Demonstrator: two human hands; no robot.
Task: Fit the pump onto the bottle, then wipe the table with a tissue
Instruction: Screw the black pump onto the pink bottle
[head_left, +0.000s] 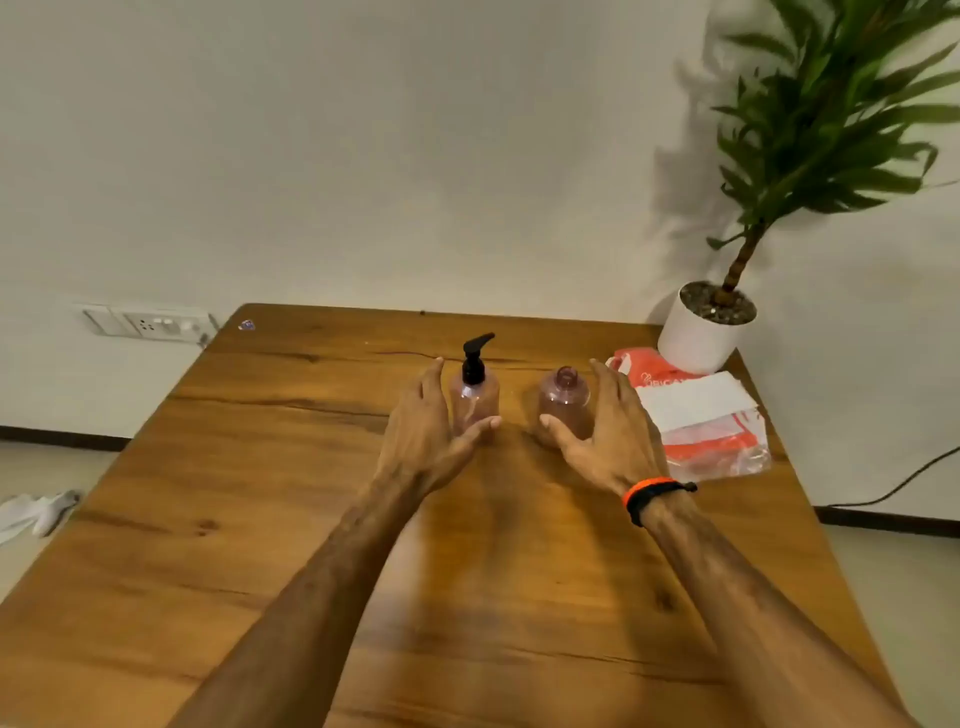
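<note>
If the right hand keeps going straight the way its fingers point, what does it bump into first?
Probably nothing on the table: the right hand points past the open bottle, which sits between thumb and fingers, toward the wall. Depth is hard to judge.

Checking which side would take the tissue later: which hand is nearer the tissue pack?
Right. The right hand is beside the open bottle, next to the tissue pack; the left hand is farther left.

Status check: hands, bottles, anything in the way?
Both hands open: left hand by pump bottle, right hand by open bottle. Tissue pack untouched. Nothing blocking.
</note>
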